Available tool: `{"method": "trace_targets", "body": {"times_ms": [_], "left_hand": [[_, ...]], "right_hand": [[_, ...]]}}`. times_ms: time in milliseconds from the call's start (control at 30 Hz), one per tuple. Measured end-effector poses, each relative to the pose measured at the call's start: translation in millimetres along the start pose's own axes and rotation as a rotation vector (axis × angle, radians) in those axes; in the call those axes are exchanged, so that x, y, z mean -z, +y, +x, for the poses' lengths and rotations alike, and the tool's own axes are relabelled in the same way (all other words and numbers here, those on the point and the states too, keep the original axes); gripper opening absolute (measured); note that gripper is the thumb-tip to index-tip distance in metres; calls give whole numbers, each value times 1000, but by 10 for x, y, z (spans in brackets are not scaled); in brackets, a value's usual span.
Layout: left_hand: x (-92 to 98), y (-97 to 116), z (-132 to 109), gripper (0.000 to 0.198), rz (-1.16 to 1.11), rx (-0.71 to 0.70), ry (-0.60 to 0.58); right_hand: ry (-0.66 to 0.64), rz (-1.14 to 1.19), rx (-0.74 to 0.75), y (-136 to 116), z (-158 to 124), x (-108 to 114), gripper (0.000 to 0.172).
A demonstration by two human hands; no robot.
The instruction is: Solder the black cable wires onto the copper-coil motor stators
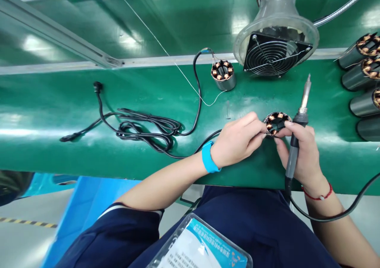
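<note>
Round copper-and-black wound stator (272, 118) being held at its edge

Left to right: a long black rubbery power cable (173, 125) is lying looped on the glossy green worktop (148, 78), its blue-sleeved end feeding wires into an upright grey metal-cased stator (224, 82). No writing showing on either. Lower down, a clear-sleeved blue-and-white ID badge (202, 246) is showing Chinese characters upside down, smaller lettering alongside; too small to read surely. No brand readable elsewhere.

The left hand (243, 139) is pinching narrowly at the round stator's left edge; rim or thin wire, can't tell. The round stator is sitting between both hands, coils facing up; can't tell if the worktop is supporting it. Judgement: probably dense for its size, stiff, smooth casing maybe slippery, windings and fine leads easy to nick or bend. Best hold: outer casing, fingers off the copper.

The right hand (307, 153) is gripping a grey-and-black soldering iron (293, 161), tip pointing away from the body, while its fingertips are touching the round stator's right side. Tip possibly hot. Far right, grey metal-cased cylindrical stators (356, 80) are lying in a row, no labels visible.
</note>
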State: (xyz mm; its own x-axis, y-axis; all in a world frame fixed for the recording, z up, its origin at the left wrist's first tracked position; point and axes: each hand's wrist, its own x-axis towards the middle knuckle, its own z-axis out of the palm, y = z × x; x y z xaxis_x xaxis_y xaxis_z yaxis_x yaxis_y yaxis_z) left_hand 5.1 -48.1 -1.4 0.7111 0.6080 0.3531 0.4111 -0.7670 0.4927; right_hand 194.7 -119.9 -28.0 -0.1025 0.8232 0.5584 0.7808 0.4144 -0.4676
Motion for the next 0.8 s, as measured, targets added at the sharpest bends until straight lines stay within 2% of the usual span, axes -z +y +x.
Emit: {"method": "trace_targets", "body": {"times_ms": [133, 300, 500, 633, 800], "left_hand": [[-51, -5, 31, 15, 8, 18, 49], [-142, -113, 195, 15, 64, 57, 156], [-160, -154, 198, 16, 124, 75, 152], [-161, -55, 218, 13, 293, -26, 183], [-206, 17, 361, 13, 426, -191, 142]], "right_hand": [[26, -51, 14, 11, 53, -47, 48], [65, -133, -51, 78, 202, -133, 41], [61, -173, -75, 158, 188, -146, 36], [49, -121, -51, 182, 157, -138, 38], [114, -87, -6, 202, 160, -171, 40]]}}
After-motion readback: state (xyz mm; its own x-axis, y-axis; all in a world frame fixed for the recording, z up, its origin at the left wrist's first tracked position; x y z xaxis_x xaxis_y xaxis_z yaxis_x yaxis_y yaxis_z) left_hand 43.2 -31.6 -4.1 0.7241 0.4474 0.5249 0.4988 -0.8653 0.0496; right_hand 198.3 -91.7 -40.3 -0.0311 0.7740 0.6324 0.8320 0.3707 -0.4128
